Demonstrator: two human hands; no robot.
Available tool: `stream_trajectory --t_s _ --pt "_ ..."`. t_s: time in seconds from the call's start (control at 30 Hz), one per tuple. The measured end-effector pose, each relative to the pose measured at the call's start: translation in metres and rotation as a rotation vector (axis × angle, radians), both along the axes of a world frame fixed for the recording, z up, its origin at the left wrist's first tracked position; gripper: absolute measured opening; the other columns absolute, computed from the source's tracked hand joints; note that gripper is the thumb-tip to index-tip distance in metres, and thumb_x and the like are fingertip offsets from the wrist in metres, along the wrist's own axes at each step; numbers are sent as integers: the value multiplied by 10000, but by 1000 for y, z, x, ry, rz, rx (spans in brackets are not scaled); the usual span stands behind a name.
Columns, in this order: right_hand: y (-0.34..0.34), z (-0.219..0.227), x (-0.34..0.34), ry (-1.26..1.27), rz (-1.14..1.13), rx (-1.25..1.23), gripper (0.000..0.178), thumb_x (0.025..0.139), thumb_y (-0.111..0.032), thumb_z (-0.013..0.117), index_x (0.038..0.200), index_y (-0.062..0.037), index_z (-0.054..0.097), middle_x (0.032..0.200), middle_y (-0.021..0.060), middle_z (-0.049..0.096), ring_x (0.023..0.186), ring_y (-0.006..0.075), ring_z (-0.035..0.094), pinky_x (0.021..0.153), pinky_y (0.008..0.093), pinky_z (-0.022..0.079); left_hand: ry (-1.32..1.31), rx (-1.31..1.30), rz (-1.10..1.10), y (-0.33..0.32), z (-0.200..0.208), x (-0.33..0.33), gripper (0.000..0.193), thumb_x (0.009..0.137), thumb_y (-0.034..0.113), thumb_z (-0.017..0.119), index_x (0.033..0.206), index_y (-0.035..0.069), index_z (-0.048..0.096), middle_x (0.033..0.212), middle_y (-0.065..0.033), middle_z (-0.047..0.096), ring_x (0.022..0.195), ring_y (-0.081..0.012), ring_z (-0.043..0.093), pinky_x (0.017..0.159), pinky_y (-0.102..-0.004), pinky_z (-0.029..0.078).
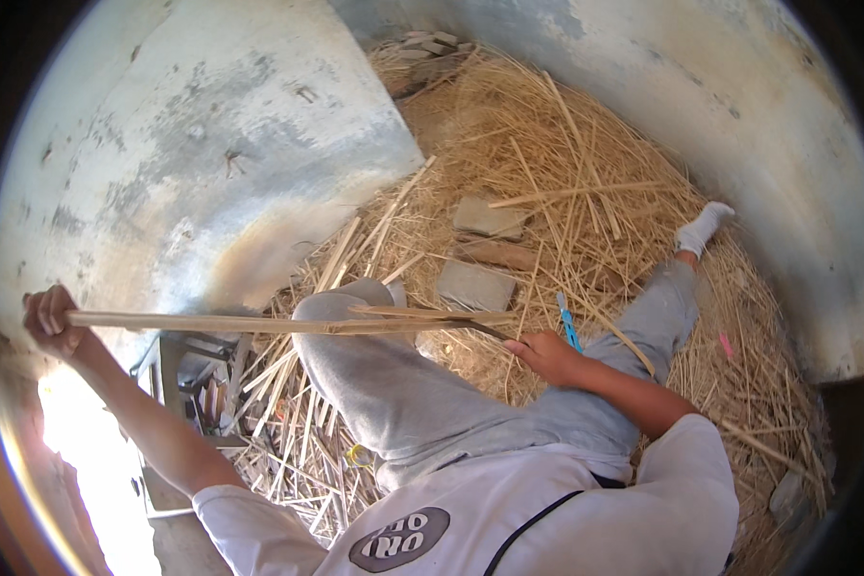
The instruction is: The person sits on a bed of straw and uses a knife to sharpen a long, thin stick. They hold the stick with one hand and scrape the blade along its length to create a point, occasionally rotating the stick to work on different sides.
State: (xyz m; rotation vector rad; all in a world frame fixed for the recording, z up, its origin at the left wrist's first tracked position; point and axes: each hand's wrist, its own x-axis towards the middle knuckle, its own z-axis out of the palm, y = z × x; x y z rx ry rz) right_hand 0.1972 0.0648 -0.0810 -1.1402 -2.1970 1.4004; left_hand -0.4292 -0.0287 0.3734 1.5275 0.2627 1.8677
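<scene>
My left hand, far out to the left, is closed round the end of a long pale strip of what looks like bamboo. The strip runs level across my raised knee. In the middle, my right hand is closed on a knife; its handle is hidden in my fingers. The dark blade meets the strip near its right end. A thin sliver lies along the strip's upper side there, parted from it at the left tip. Whether it is still joined at the right cannot be made out.
Loose straw-like shavings cover the floor. Flat stone slabs lie beyond my knee. A blue tool stands by my right forearm, with a pink piece farther right. A dark frame is at left; worn walls rise around.
</scene>
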Motion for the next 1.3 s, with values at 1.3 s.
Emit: stream_trajectory --t_s 1.3 --pt "-2 5 -12 -105 -529 -96 445 777 -388 777 780 22 604 608 119 577 559 252 590 542 374 464 -859 -253 629 -135 -337 31 435 1008 149 450 612 162 271 490 30 228 369 -75 155 335 -235 191"
